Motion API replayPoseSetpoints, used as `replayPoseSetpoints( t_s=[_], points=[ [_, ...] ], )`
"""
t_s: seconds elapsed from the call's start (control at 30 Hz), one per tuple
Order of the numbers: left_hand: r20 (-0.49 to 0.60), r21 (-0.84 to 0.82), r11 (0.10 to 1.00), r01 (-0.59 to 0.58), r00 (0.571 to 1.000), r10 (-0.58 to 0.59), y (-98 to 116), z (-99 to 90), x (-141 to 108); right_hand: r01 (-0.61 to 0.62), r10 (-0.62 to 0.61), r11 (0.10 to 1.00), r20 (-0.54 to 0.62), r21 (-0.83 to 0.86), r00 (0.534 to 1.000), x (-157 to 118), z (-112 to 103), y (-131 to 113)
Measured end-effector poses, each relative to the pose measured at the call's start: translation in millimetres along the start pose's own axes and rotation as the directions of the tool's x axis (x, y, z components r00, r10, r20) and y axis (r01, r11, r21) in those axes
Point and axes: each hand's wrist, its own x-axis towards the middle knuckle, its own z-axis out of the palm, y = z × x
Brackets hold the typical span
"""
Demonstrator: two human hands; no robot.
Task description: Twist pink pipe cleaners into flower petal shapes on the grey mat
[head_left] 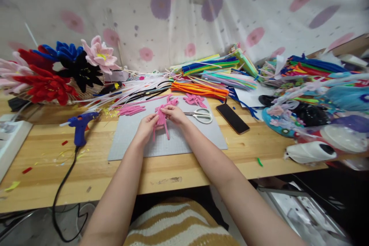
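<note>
Over the grey cutting mat (pixel 127 144) both of my hands hold a bundle of pink pipe cleaners (pixel 162 117), some looped at the top and with two loose ends hanging down. My left hand (pixel 147 126) pinches its left side. From the right, my right hand (pixel 174 114) grips the upper part with bent fingers. A row of cut pink pipe cleaners (pixel 132 110) lies on the mat to the left. Behind my right hand rests a looped pink pipe-cleaner piece (pixel 195 100). Scissors with white handles (pixel 202 115) lie just right of that hand, their blades partly hidden.
A blue glue gun (pixel 80 128) with a black cord lies left, near fluffy flowers (pixel 54 84). Orange pipe cleaners (pixel 198 90) and other coloured bundles line the back. A black phone (pixel 233 118) lies right of the mat; a white spool (pixel 311 152) is farther right.
</note>
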Motion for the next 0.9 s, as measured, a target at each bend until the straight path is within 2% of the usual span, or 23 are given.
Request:
replayPoseSetpoints(
  t_s=[0.13, 0.23, 0.3, 0.47, 0.57, 0.73, 0.9],
  points=[
    [-0.023, 0.036, 0.999, -0.006, 1.0, 0.006, -6, 5.9, 0, 0.044, -0.049, 0.997, -0.085, -0.063, 0.995, -1, -1, 0],
    [-0.023, 0.079, 0.996, -0.036, 0.999, 0.038, -7, 11.0, 1, 0.072, -0.081, 0.994, -0.102, -0.087, 0.991, -3, -2, -3],
    [0.001, 0.09, 0.994, -0.054, 0.999, 0.054, -6, 12.6, 0, 0.057, -0.063, 0.994, -0.059, -0.09, 0.996, -4, -4, -4],
    [0.091, 0.076, 0.995, -0.057, 0.995, 0.05, -4, 10.3, -5, -0.057, 0.079, 0.989, 0.156, -0.139, 0.985, -7, -9, -4],
    [0.124, 0.089, 0.995, -0.038, 0.992, 0.027, -4, 6.5, -8, -0.038, 0.063, 0.983, 0.14, -0.177, 0.988, -7, -11, -3],
    [0.037, 0.12, 0.993, -0.022, 0.999, 0.018, -3, -2.3, -7, -0.054, 0.07, 0.983, 0.085, -0.176, 0.994, -5, -13, -6],
    [0.079, 0.074, 0.997, -0.027, 0.997, 0.021, -4, -4.4, -7, -0.103, 0.115, 0.988, 0.099, -0.117, 0.988, -6, -12, -6]
  ],
)
